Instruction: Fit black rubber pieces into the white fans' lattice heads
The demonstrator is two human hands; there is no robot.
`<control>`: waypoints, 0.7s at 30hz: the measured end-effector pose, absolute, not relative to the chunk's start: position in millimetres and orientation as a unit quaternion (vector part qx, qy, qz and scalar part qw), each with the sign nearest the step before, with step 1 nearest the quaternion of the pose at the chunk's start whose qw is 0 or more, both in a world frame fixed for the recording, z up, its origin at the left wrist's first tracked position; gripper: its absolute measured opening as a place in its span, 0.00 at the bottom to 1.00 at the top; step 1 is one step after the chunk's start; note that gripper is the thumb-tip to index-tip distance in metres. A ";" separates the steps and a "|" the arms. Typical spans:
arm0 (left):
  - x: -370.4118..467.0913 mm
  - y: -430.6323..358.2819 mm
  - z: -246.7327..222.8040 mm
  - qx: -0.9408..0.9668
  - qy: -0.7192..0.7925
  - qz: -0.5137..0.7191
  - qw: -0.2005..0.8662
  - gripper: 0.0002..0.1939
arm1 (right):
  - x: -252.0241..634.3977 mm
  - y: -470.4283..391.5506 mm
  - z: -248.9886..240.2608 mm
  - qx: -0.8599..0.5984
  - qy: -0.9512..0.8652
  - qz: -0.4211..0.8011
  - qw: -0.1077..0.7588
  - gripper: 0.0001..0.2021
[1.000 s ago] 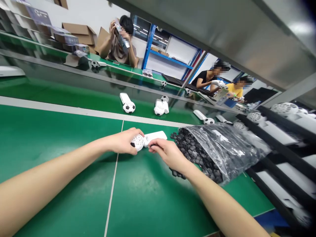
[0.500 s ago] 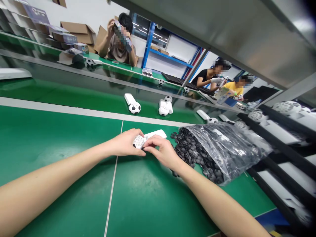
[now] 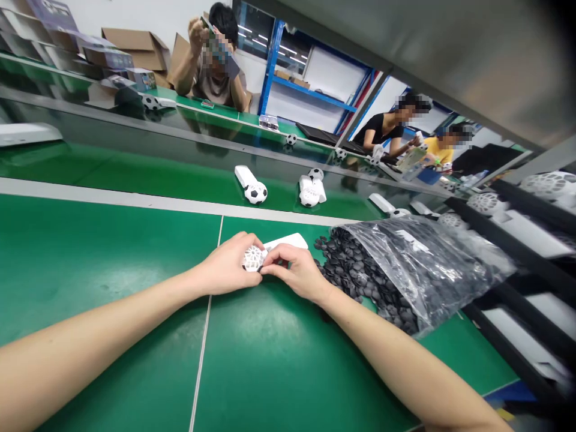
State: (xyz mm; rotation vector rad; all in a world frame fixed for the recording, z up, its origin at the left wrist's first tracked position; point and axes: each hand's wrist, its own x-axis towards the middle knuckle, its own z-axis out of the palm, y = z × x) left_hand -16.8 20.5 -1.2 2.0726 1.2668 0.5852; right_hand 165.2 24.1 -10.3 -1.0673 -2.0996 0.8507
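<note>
My left hand [image 3: 228, 265] is closed round the football-shaped head of a white handheld device [image 3: 252, 258], whose openwork face is turned up. The device's flat white handle [image 3: 292, 241] points away to the right, behind my right hand [image 3: 300, 275]. My right thumb and fingertips are pinched together against the head's right side. Whatever lies between them is too small and hidden to make out. Right of that hand, many small black pieces [image 3: 355, 261] spill from the mouth of a clear plastic bag [image 3: 443, 258] onto the green tabletop [image 3: 270, 360].
Beyond the pale strip lie several white devices with football heads, one [image 3: 255, 192] straight ahead. A dark rack [image 3: 508, 234] with more white devices stands at the right. Across the bench, one person [image 3: 216, 78] holds up a box, and two others work farther right. A panel [image 3: 405, 48] overhangs.
My hands stay at the device's head, with the right fingertips shifting slightly. The view has swung a little, so the background things appear displaced. The person opposite still holds the box up.
</note>
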 end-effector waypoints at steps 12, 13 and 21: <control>-34.7 19.5 12.5 0.755 0.518 0.234 0.327 0.20 | 192.6 -1.0 11.4 -0.475 -0.830 0.183 0.228 0.12; -45.1 25.4 17.0 0.744 0.534 0.237 0.326 0.20 | 204.5 -8.6 13.0 -0.500 -0.824 0.143 0.223 0.11; -129.5 139.5 7.5 0.651 0.716 0.242 0.071 0.24 | 253.9 -23.4 -4.2 -0.632 -0.765 -0.041 0.117 0.11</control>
